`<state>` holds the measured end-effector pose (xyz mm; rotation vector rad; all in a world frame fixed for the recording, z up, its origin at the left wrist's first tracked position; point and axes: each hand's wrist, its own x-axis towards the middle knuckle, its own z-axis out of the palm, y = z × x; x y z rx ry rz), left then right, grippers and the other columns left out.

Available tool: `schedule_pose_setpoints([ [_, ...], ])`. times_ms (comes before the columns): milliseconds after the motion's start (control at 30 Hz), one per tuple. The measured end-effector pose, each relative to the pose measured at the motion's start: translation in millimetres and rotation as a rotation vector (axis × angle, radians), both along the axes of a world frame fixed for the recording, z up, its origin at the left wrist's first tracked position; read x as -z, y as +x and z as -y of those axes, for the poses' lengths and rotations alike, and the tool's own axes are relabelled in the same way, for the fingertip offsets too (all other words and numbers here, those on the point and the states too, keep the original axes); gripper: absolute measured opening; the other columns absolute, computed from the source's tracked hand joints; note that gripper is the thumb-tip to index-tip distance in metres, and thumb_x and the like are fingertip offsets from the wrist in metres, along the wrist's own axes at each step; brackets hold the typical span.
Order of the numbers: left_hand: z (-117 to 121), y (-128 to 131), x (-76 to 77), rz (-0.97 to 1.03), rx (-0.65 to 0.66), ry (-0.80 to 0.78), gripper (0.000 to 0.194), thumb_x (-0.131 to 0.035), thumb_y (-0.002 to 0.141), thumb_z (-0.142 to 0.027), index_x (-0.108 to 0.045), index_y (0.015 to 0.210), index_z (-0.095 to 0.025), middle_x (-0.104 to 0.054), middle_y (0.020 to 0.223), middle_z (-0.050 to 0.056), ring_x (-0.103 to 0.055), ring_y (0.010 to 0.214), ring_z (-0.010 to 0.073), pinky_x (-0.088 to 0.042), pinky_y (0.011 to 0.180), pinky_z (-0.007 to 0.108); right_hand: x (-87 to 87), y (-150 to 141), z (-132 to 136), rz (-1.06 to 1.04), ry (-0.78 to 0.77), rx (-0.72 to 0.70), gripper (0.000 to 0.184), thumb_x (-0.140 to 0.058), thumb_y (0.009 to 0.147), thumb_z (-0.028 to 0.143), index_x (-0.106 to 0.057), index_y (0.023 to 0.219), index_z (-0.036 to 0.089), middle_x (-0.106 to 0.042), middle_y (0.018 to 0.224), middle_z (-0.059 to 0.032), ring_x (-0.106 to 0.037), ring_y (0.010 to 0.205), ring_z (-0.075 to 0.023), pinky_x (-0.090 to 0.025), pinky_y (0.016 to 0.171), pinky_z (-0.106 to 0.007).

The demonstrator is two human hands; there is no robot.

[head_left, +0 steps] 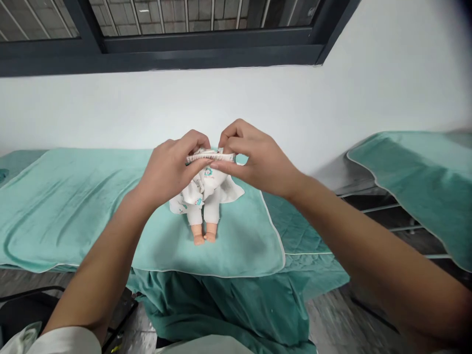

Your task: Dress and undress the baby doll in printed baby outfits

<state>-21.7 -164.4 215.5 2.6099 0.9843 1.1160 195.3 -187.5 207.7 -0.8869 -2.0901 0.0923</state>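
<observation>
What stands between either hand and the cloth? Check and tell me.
Nothing visible: left hand and right hand both pinch the cloth directly, at its gathered edge. Whatever lies behind that edge is hidden.

a white wall [92,108] is topped by a dark window frame [206,54], behind whose glass metal bars [161,17] and a tiled surface [199,14] are seen. a bed is spread with a pale teal blanket [66,196] edged in white, laid over a quilted cover [295,226]. at right, slim rails [381,208] are partly covered by a second teal cloth [427,172]. below, dark green fabric [221,305] is gathered in folds above a grey floor [328,314].
</observation>
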Motion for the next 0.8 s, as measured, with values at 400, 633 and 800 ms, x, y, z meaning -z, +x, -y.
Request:
schedule_pose_setpoints([
  [400, -16.1, -4.4, -3.3, 0.731, 0.329, -0.643, 0.020, -0.071, 0.088, -0.035, -0.062, 0.083, -0.018, -0.063, 0.075, -0.003, -0.056, 0.060, 0.0074, -0.044, 0.055, 0.020, -1.6, -3.6, -13.3, -0.563, -0.359, -0.043, 0.050, -0.063, 0.090, 0.061, -0.046, 0.068, 0.019, -0.046, 0.073, 0.0010, -0.057, 0.077, -0.0131, -0.045, 0.064, -0.025],
  [633, -24.9, -13.3, 19.5, 0.240, 0.389, -1.117, 0.032, -0.088, 0.064, -0.029, -0.075, 0.089, -0.013, -0.072, 0.083, 0.007, -0.071, 0.075, 0.0248, -0.056, 0.065, 0.034, 19.5, -9.1, -32.4, -0.828, -0.470, -0.039, 0.051, -0.052, 0.093, 0.067, -0.041, 0.073, 0.022, -0.046, 0.067, 0.0016, -0.054, 0.065, -0.0134, -0.047, 0.060, -0.028],
  [800, -32.2, -11.4, 30.8, 0.524, 0.383, -0.986, 0.030, -0.085, 0.071, -0.034, -0.071, 0.091, -0.016, -0.068, 0.078, 0.002, -0.068, 0.071, 0.0183, -0.054, 0.062, 0.028, 25.9, -8.1, -20.2, -0.573, -0.608, -0.135, 0.050, -0.063, 0.085, 0.069, -0.055, 0.074, 0.020, -0.050, 0.066, 0.0021, -0.051, 0.061, -0.0112, -0.039, 0.054, -0.024],
])
